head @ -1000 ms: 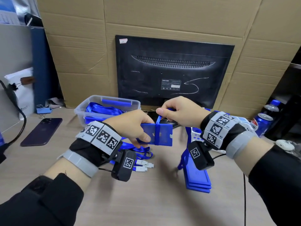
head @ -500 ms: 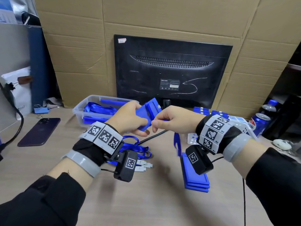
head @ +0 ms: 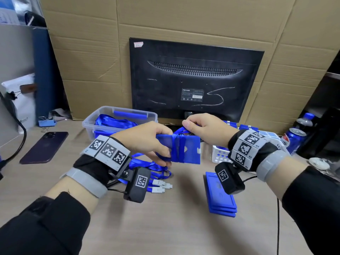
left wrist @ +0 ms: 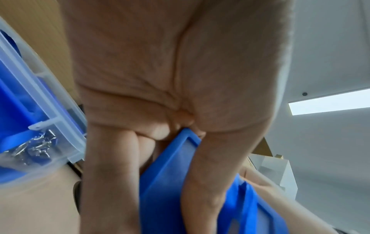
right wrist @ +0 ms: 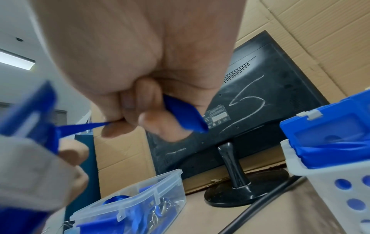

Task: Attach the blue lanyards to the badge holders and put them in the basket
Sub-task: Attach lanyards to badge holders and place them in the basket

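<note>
Now lanyard [head: 178, 144] wound around the flatter-held badge holder [head: 191, 150]

Cardboard wall [head: 184, 21] behind black monitor [head: 195, 80]; wooden desk [head: 174, 227]; ceiling light [left wrist: 328, 107].

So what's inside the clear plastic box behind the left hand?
The clear plastic box holds blue lanyards with metal clips and a blue badge holder lying along the far side. The left hand covers the box's near corner, and the bottom is buried.
</note>
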Demonstrator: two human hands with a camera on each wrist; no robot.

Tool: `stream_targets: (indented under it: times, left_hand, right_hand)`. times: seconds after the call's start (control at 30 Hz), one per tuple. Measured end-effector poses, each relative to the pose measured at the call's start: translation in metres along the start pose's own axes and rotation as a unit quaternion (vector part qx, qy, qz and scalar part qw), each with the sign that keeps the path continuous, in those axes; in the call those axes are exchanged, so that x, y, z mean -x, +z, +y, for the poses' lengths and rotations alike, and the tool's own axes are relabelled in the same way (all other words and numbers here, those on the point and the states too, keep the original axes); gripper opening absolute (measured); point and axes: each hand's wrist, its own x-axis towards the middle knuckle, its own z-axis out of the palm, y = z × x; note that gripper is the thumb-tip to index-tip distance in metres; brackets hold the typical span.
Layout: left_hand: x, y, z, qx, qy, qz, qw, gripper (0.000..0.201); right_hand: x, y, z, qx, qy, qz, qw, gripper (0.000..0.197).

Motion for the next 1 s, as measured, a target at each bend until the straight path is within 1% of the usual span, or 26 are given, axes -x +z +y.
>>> stream_targets:
  times: [0.1, 0.13, 0.2, 0.23, 0.3, 0.37, 0.43, 0.53, 0.6, 0.73, 0.8, 0.87, 1.0]
  left_hand:
    - [0.001, -0.001, 0.002, 0.115, 0.020, 0.039, 0.992, 0.030]
    - [0.000, -0.002, 0.002, 0.157, 0.023, 0.060, 0.986, 0.031]
    - [-0.005, -0.003, 0.000, 0.215, 0.019, 0.110, 0.970, 0.032]
    - [-0.008, -0.004, -0.002, 0.230, 0.013, 0.139, 0.963, 0.031]
    - [-0.014, -0.006, -0.007, 0.229, -0.008, 0.200, 0.953, 0.027]
    - [-0.017, -0.009, -0.012, 0.201, -0.032, 0.239, 0.949, 0.019]
    - [-0.015, -0.010, -0.016, 0.153, -0.050, 0.233, 0.959, 0.015]
    - [-0.013, -0.007, -0.015, 0.091, -0.066, 0.181, 0.977, 0.018]
    - [-0.012, -0.006, -0.013, 0.076, -0.071, 0.143, 0.984, 0.016]
    - [-0.011, -0.006, -0.011, 0.082, -0.065, 0.112, 0.988, 0.029]
    - [-0.011, -0.004, -0.011, 0.084, -0.054, 0.113, 0.989, 0.027]
    - [-0.013, -0.002, -0.011, 0.072, -0.046, 0.128, 0.988, 0.025]
    - [-0.018, 0.000, -0.013, 0.024, -0.038, 0.157, 0.987, 0.035]
  right_hand:
    - [0.001, 0.005, 0.009, -0.064, 0.008, -0.030, 0.997, 0.022]
    - [0.003, 0.006, 0.008, -0.073, 0.014, -0.046, 0.996, 0.021]
    - [0.005, 0.007, 0.004, -0.085, 0.024, -0.077, 0.993, 0.028]
    - [0.006, 0.005, 0.001, -0.086, 0.020, -0.088, 0.992, 0.030]
    - [0.005, 0.001, -0.002, -0.051, 0.007, -0.091, 0.994, 0.028]
    - [0.004, -0.002, -0.003, -0.007, -0.002, -0.068, 0.998, 0.022]
    - [0.002, -0.004, -0.001, -0.008, -0.008, -0.023, 1.000, 0.014]
    - [-0.002, -0.002, 0.000, -0.013, -0.032, 0.030, 0.999, 0.011]
    - [-0.004, 0.002, -0.001, -0.006, -0.053, 0.059, 0.997, 0.011]
    - [-0.003, 0.003, -0.005, -0.013, -0.090, 0.092, 0.992, 0.012]
    - [-0.004, 0.002, -0.004, -0.005, -0.107, 0.110, 0.988, 0.013]
    - [-0.006, 0.002, -0.002, 0.015, -0.115, 0.131, 0.985, 0.015]
    - [-0.005, 0.003, 0.001, -0.002, -0.084, 0.135, 0.987, 0.018]
